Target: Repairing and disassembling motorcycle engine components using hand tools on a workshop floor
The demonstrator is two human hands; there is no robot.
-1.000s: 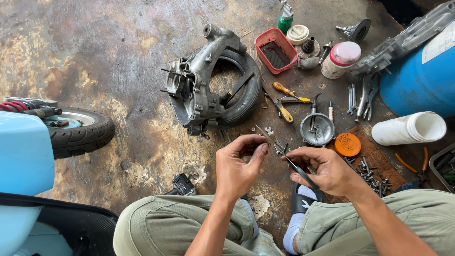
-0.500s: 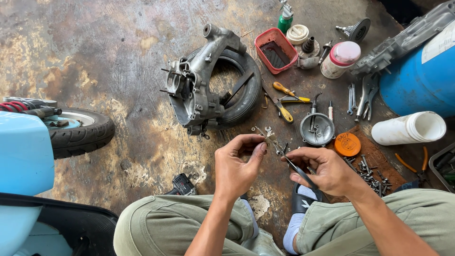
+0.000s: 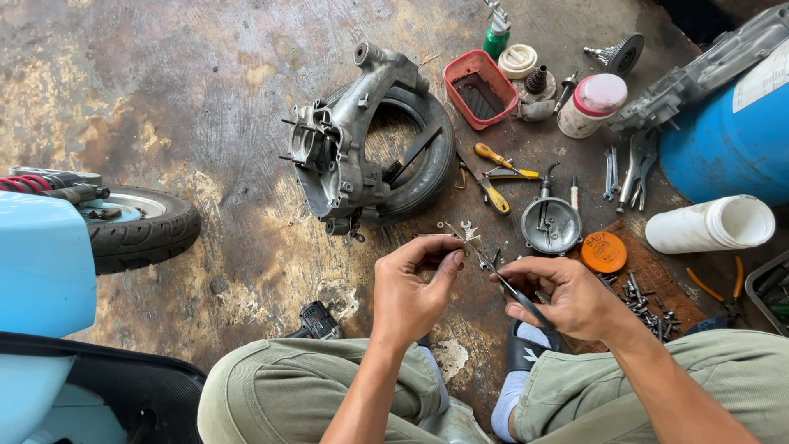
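A small metal part (image 3: 460, 243), hard to make out, is pinched by the left hand (image 3: 411, 292); a thin dark tool (image 3: 516, 294), partly hidden, is gripped by the right hand (image 3: 571, 298) at three o'clock.

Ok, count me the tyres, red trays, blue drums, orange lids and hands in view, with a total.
Tyres: 2, middle tyre, left tyre
Red trays: 1, red tray
Blue drums: 1, blue drum
Orange lids: 1, orange lid
Hands: 2, left hand pinching a small metal part, right hand holding a slim dark tool
Total: 7
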